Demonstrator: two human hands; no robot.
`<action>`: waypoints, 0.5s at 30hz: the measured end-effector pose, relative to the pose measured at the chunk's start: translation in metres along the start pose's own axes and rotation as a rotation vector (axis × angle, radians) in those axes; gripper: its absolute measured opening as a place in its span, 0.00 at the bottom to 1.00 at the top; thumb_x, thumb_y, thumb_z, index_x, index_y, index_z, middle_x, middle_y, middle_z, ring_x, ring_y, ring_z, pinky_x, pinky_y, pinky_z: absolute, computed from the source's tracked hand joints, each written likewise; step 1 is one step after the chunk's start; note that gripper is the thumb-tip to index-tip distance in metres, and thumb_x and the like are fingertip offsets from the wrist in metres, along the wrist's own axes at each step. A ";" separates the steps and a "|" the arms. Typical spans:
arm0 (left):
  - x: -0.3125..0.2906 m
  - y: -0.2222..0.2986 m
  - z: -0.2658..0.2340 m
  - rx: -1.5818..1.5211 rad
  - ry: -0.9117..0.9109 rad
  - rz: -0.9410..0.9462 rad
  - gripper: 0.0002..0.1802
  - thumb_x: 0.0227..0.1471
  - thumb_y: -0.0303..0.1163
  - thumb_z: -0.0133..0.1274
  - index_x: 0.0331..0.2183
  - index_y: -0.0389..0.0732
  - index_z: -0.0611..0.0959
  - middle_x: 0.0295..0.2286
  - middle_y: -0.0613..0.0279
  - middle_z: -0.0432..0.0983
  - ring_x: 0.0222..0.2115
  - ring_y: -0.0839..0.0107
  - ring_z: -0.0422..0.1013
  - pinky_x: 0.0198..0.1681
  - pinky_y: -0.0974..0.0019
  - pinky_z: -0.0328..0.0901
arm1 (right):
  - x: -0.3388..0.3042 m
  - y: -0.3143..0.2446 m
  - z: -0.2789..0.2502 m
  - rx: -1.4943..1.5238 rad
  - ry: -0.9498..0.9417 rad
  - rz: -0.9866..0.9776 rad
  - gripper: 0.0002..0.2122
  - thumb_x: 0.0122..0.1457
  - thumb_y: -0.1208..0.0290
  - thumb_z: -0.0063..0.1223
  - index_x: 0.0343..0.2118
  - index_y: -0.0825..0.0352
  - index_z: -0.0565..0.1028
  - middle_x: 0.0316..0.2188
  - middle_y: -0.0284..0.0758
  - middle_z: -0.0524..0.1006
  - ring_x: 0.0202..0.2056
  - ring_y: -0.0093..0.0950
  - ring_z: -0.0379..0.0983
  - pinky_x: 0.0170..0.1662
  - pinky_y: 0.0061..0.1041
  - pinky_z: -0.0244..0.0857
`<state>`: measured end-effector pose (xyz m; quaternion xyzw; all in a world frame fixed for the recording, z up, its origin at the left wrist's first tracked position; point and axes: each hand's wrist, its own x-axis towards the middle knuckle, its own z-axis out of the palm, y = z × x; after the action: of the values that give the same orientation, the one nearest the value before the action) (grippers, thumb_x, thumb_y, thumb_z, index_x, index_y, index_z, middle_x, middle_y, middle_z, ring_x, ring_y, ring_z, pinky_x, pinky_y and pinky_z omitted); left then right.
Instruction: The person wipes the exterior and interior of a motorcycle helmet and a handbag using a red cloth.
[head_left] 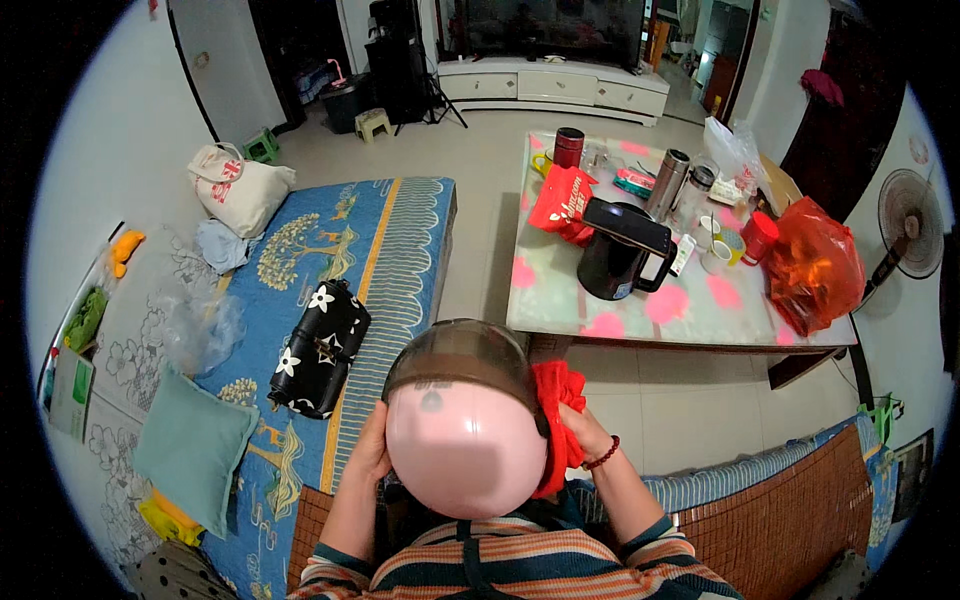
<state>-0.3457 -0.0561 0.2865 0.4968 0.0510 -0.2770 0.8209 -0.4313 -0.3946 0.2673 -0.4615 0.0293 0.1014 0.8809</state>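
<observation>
A pink helmet (pixel 465 450) with a smoky dark visor (pixel 460 350) is held close to my body, its rounded shell facing up. My left hand (pixel 372 447) is closed against the helmet's left side, its fingertips hidden behind the shell. At the opposite side, my right hand (pixel 585 432), with a dark red bead bracelet on the wrist, grips a bunched red cloth (pixel 556 410). That cloth presses against the helmet's right edge and hangs down beside it.
Ahead right stands a table (pixel 560 318) bearing a black kettle (pixel 615 262), cups, flasks and a red plastic bag (pixel 815 265). A blue-covered couch (pixel 400 300) on the left holds a black patterned handbag (pixel 322 350) and a teal cushion (pixel 195 450). A fan (pixel 908 225) is at far right.
</observation>
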 end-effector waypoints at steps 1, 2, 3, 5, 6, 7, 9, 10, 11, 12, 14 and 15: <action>-0.001 -0.001 -0.003 -0.013 0.000 -0.008 0.39 0.56 0.62 0.45 0.54 0.38 0.71 0.49 0.56 0.72 0.49 0.64 0.69 0.51 0.58 0.66 | 0.001 0.002 -0.003 -0.013 -0.009 0.005 0.18 0.64 0.61 0.50 0.54 0.62 0.69 0.47 0.26 0.73 0.48 0.20 0.69 0.52 0.26 0.64; -0.002 -0.003 -0.009 -0.026 0.000 -0.016 0.39 0.56 0.63 0.44 0.54 0.39 0.71 0.49 0.56 0.72 0.49 0.64 0.69 0.51 0.58 0.66 | 0.003 0.007 -0.008 -0.026 -0.018 0.010 0.18 0.64 0.60 0.50 0.54 0.62 0.69 0.46 0.26 0.73 0.47 0.20 0.69 0.52 0.25 0.64; -0.002 -0.004 -0.008 -0.038 -0.004 -0.035 0.39 0.56 0.63 0.44 0.54 0.39 0.71 0.49 0.57 0.72 0.49 0.64 0.69 0.51 0.58 0.66 | 0.001 0.009 -0.008 -0.036 -0.016 0.016 0.18 0.64 0.60 0.50 0.53 0.62 0.69 0.46 0.25 0.73 0.47 0.19 0.69 0.51 0.25 0.64; -0.007 -0.004 0.003 -0.040 -0.013 0.028 0.41 0.56 0.65 0.41 0.55 0.40 0.70 0.50 0.56 0.71 0.50 0.63 0.68 0.52 0.57 0.65 | -0.003 0.008 -0.008 -0.100 -0.070 0.000 0.16 0.64 0.60 0.50 0.50 0.62 0.71 0.43 0.24 0.73 0.45 0.18 0.68 0.49 0.25 0.65; -0.009 -0.004 0.008 -0.041 -0.018 0.058 0.41 0.56 0.66 0.39 0.55 0.40 0.70 0.51 0.56 0.70 0.51 0.63 0.68 0.53 0.56 0.65 | -0.003 0.008 -0.007 -0.154 -0.085 0.000 0.15 0.64 0.61 0.50 0.50 0.62 0.71 0.42 0.24 0.73 0.44 0.18 0.68 0.49 0.25 0.65; -0.004 -0.008 0.003 -0.061 -0.043 0.101 0.42 0.56 0.67 0.37 0.56 0.42 0.69 0.51 0.57 0.70 0.51 0.62 0.67 0.54 0.54 0.64 | -0.002 0.007 -0.005 -0.209 -0.099 -0.001 0.15 0.64 0.61 0.50 0.49 0.62 0.71 0.42 0.24 0.73 0.44 0.18 0.67 0.48 0.25 0.65; 0.002 -0.024 -0.014 -0.097 -0.085 0.180 0.42 0.56 0.69 0.33 0.57 0.45 0.67 0.53 0.59 0.68 0.53 0.60 0.65 0.55 0.51 0.62 | -0.003 0.003 0.003 -0.306 -0.144 -0.025 0.15 0.64 0.62 0.48 0.50 0.64 0.70 0.42 0.26 0.72 0.44 0.19 0.66 0.50 0.26 0.64; 0.002 -0.027 -0.014 -0.158 -0.072 0.168 0.43 0.56 0.69 0.33 0.58 0.44 0.67 0.53 0.57 0.67 0.53 0.59 0.64 0.56 0.51 0.61 | -0.004 -0.003 0.010 -0.333 -0.137 -0.019 0.15 0.65 0.62 0.48 0.51 0.64 0.69 0.43 0.26 0.72 0.45 0.19 0.66 0.50 0.26 0.64; 0.001 -0.030 -0.014 -0.219 -0.059 0.155 0.45 0.56 0.70 0.32 0.58 0.42 0.66 0.54 0.56 0.66 0.53 0.59 0.64 0.57 0.52 0.60 | -0.004 -0.008 0.014 -0.359 -0.130 -0.013 0.16 0.65 0.62 0.47 0.51 0.64 0.69 0.43 0.27 0.72 0.45 0.19 0.66 0.51 0.26 0.64; 0.001 -0.032 -0.011 -0.281 -0.047 0.141 0.46 0.56 0.70 0.32 0.59 0.41 0.65 0.55 0.55 0.65 0.54 0.59 0.63 0.57 0.53 0.59 | -0.004 -0.012 0.014 -0.355 -0.151 -0.002 0.17 0.65 0.62 0.47 0.53 0.65 0.67 0.45 0.28 0.71 0.47 0.20 0.65 0.52 0.27 0.63; 0.000 -0.026 -0.010 -0.248 -0.124 0.233 0.46 0.56 0.70 0.31 0.59 0.40 0.64 0.55 0.54 0.65 0.54 0.58 0.63 0.58 0.53 0.59 | -0.002 -0.011 0.017 -0.367 -0.124 -0.043 0.17 0.65 0.61 0.47 0.52 0.65 0.68 0.45 0.28 0.71 0.47 0.20 0.65 0.52 0.27 0.63; -0.004 -0.023 -0.008 -0.234 -0.162 0.273 0.47 0.56 0.70 0.31 0.59 0.40 0.64 0.55 0.54 0.64 0.54 0.57 0.63 0.58 0.53 0.58 | -0.001 -0.009 0.020 -0.371 -0.107 -0.059 0.17 0.65 0.61 0.47 0.52 0.66 0.68 0.45 0.28 0.71 0.47 0.20 0.65 0.52 0.27 0.63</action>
<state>-0.3591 -0.0561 0.2658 0.3766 -0.0512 -0.1942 0.9043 -0.4317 -0.3837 0.2859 -0.6106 -0.0502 0.1034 0.7835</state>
